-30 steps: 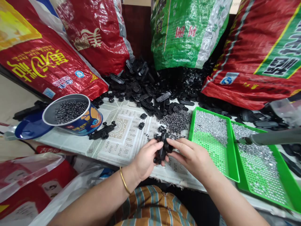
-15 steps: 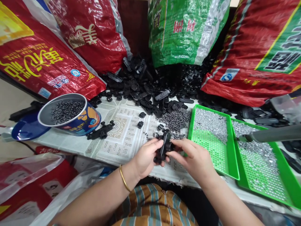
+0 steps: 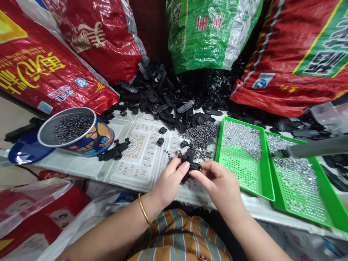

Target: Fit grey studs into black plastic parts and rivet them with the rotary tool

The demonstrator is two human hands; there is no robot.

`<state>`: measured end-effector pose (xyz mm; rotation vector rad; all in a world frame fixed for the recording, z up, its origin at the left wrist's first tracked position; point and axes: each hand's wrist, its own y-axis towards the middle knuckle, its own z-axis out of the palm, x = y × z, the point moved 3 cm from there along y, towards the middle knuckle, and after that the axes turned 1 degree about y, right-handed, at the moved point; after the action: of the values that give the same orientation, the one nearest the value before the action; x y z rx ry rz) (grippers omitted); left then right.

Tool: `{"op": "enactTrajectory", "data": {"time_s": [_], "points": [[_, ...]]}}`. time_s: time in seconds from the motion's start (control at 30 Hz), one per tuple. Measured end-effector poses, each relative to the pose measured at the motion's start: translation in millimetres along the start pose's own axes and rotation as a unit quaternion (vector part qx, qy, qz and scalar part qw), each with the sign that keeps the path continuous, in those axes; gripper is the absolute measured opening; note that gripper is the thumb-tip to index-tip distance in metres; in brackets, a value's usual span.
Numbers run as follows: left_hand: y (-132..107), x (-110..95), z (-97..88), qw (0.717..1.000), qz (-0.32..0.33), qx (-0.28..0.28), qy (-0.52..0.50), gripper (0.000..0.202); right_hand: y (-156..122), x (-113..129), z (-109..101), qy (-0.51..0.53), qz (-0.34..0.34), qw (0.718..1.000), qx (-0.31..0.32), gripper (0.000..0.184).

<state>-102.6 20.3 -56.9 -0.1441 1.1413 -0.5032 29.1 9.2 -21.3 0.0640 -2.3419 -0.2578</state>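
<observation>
Both my hands meet over the table's near edge around a black plastic part (image 3: 189, 159). My left hand (image 3: 170, 181), with a gold bangle at the wrist, grips the part from the left, thumb on top. My right hand (image 3: 217, 181) pinches the part's right end between thumb and forefinger. A small heap of dark metal bits (image 3: 201, 136) lies just beyond the hands on the printed paper (image 3: 136, 159) that covers the table.
A tin can (image 3: 76, 132) full of small dark bits stands at the left beside a blue lid (image 3: 23, 152). Two green perforated trays (image 3: 244, 170) (image 3: 301, 195) of silvery bits lie at the right. A black parts pile (image 3: 174, 98) spills from woven sacks behind.
The black part has tilted from upright to leaning right, and my right fingers have shifted onto its right end. The view has drifted slightly.
</observation>
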Motion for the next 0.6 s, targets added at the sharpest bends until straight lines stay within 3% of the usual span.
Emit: {"op": "enactTrajectory", "data": {"time_s": [0.27, 0.4, 0.5, 0.6], "points": [[-1.4, -5.2, 5.1, 0.994, -0.057, 0.050, -0.072, 0.017, 2.7, 2.4, -4.7, -0.085, -0.107, 0.990, -0.031, 0.027], [-1.0, -3.3, 2.6, 0.990, -0.087, 0.037, -0.106, 0.019, 4.7, 0.9, -7.2, -0.092, -0.129, 0.987, 0.030, 0.032], [0.0, -2.6, 1.4, 0.985, -0.105, 0.047, -0.130, 0.020, 6.6, 1.2, -10.9, -0.108, -0.218, 0.965, 0.096, 0.040], [0.6, -2.1, 1.4, 0.984, -0.112, 0.056, -0.130, 0.019, 7.7, -1.0, -14.6, -0.144, -0.308, 0.934, 0.110, 0.034]]}}
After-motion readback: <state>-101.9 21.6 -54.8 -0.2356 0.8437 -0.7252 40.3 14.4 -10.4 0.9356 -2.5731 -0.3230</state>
